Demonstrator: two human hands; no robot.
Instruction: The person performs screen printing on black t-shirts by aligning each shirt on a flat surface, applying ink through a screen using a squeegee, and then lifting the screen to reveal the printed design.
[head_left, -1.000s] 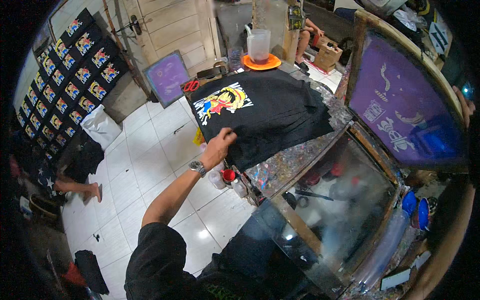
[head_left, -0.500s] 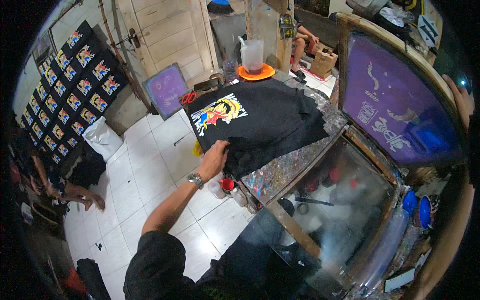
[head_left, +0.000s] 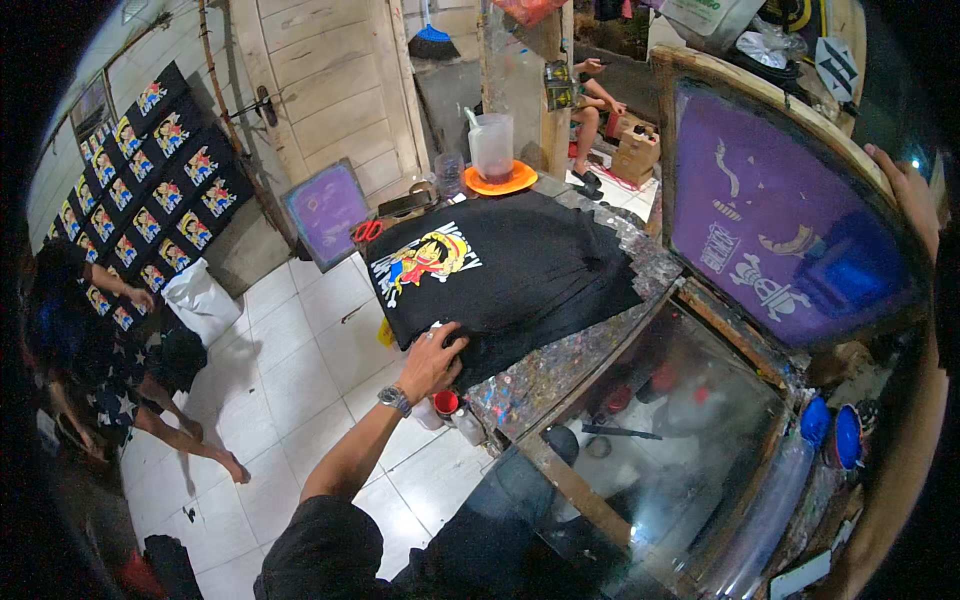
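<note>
A black T-shirt (head_left: 540, 250) with a colourful cartoon print lies over a paint-spattered board, its far part lightly wrinkled. At the shirt's near edge, my left hand (head_left: 433, 360) has its fingers bent on the cloth, pinching it; the thumb side is partly hidden. A silver watch sits on that wrist. On the right, my right hand (head_left: 905, 190) is closed round the wooden edge of a raised screen printing frame (head_left: 765, 210) with purple mesh and pale stencil shapes. The frame stands tilted up, away from the shirt.
A glass-topped table (head_left: 670, 440) adjoins the board. Behind the shirt are a plastic jug (head_left: 491, 145) on an orange plate (head_left: 502, 178) and red scissors (head_left: 368, 231). Cups and bottles (head_left: 446, 404) stand beside the board. One person (head_left: 95, 350) is at left, another (head_left: 590, 120) sits behind.
The shirt's near part lies smoother, and my left hand has shifted along its edge. My right hand still holds the frame up. The person at left has come further into view.
</note>
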